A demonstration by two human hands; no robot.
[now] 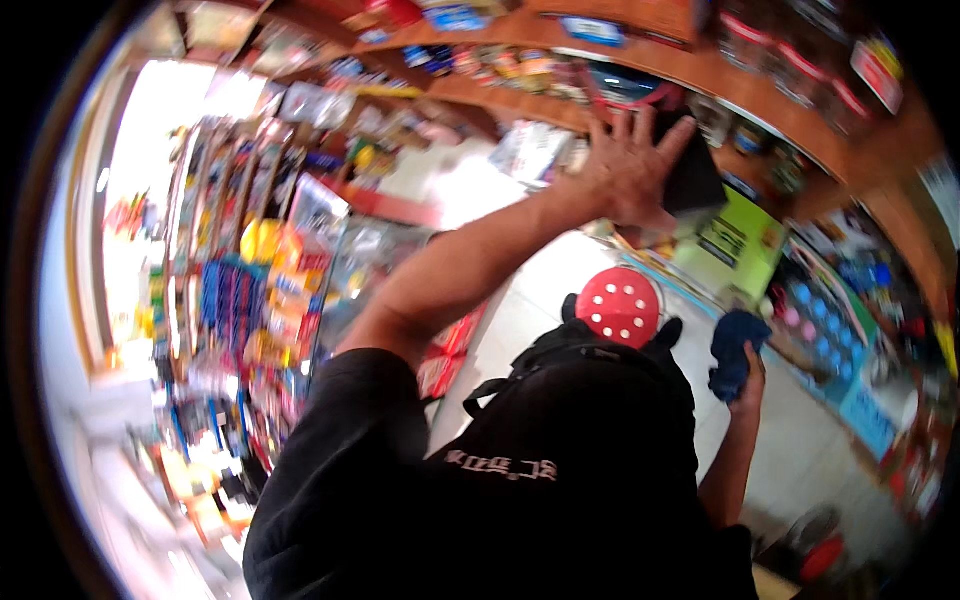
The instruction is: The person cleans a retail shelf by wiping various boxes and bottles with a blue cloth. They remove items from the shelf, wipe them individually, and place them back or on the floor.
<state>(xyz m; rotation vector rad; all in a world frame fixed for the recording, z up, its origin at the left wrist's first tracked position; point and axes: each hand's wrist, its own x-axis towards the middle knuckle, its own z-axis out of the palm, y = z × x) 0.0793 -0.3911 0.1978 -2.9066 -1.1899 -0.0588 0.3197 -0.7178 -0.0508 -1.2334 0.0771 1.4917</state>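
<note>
My left hand (634, 169) reaches forward to the wooden shelving with its fingers spread. It lies over the near side of a black box-like object (694, 169); whether the palm touches it I cannot tell. Just beyond the fingertips is a dark, shiny item with a red rim (622, 81). Low at my right side, my right hand (752, 379) grips a bunched dark blue cloth (731, 352). Part of that hand is hidden behind the cloth.
A round red stool (619, 304) with white spots stands before my feet. Beside the shelf is a lime-green box (727, 240), with a light-blue carton of round items (821, 322) to its right. A glass counter (367, 255) and packed goods racks (225, 300) are at left.
</note>
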